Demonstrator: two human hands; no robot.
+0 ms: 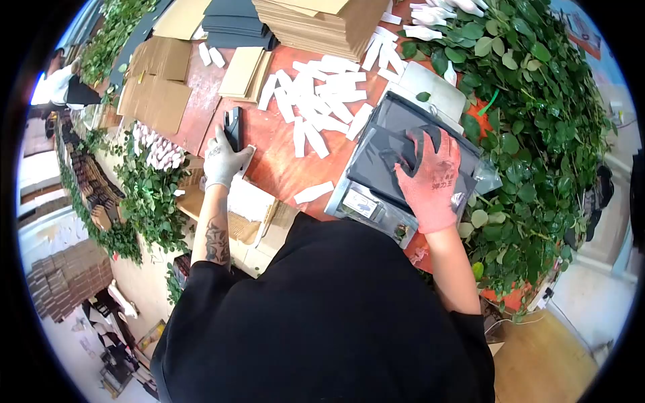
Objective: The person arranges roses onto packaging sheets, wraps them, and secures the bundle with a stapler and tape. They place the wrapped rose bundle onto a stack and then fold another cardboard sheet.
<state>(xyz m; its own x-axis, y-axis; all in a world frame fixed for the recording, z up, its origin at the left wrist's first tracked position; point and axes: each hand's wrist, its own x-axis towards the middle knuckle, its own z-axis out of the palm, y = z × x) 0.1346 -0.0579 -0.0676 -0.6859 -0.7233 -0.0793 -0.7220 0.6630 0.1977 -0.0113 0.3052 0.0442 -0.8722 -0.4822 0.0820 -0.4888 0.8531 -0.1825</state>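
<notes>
My left hand point(225, 161), in a whitish glove, is at the near end of a black stapler point(233, 127) lying on the red table. Its thumb and forefinger are spread on either side of that end, and I see no closed grip. My right hand point(433, 178), in a pink-red glove with dark fingertips, rests on a dark grey tray-like surface point(376, 158). The fingers are spread, with crinkled dark film or sheet under them. That surface sits in a pale frame with a label point(363, 201). Between the hands lie many white paper strips point(319, 101).
Stacked brown cardboard point(322, 30), black sheets point(235, 23) and tan card pieces point(243, 72) stand along the far side. Leafy green stems point(524, 134) crowd the right. Pink-white rose heads point(158, 148) hang at left. A person point(64, 87) is at far left.
</notes>
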